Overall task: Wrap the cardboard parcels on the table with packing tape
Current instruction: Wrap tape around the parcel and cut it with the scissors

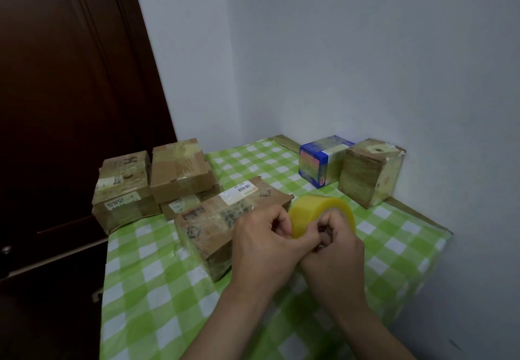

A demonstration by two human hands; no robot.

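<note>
L hand (264,244) & R hand (334,252), fingers curled, both pinching yellow tape roll (315,210) over tabletop (157,289), just beside taped cardboard parcel (213,227); other parcels (123,190) stacked at back-left edge.

- Left hand (264,244): fingers curling in, thumb and forefinger pinching at the rim of the tape (312,210).
- Right hand (336,250): gripping the tape, fingers hooking into its core.
- Both hands: pressing against each other, backs facing up.
- Left forearm (225,317), right forearm (363,320): bare, converging towards the wrists.
</note>
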